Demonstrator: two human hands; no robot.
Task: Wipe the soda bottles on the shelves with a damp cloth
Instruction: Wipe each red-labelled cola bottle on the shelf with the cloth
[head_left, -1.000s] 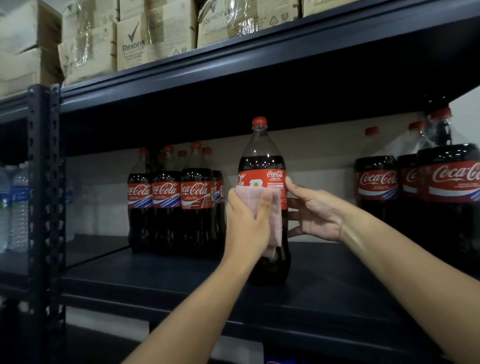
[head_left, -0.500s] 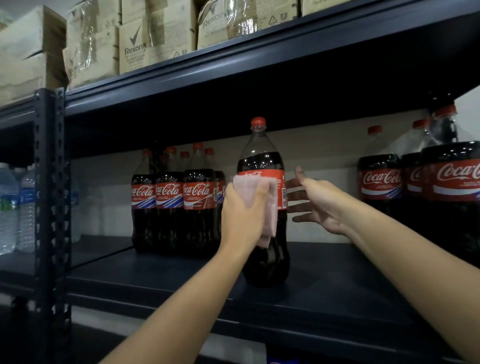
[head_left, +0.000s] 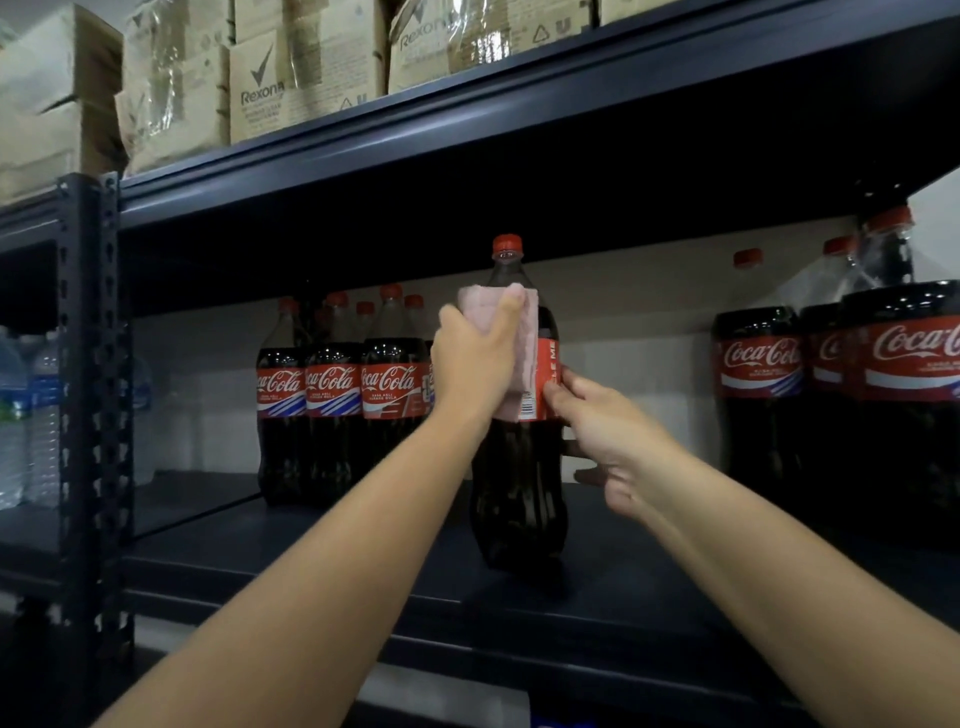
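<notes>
Full soda bottle (head_left: 519, 467), likely heavy, smooth, slippery when damp: left hand (head_left: 475, 364) presses soft cloth (head_left: 522, 353) around shoulder, right hand (head_left: 602, 441) grips labelled waist, steadiest hold.

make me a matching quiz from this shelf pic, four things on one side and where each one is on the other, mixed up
Things:
1. pink cloth
2. Rexona cartons
3. water bottles
4. right hand

Places:
A. far left bay
B. top shelf
C. on the label edge of the front Coca-Cola bottle
D. pressed on that bottle's shoulder under the left hand

Pairs: 1-D, 2-B, 3-A, 4-C
</notes>
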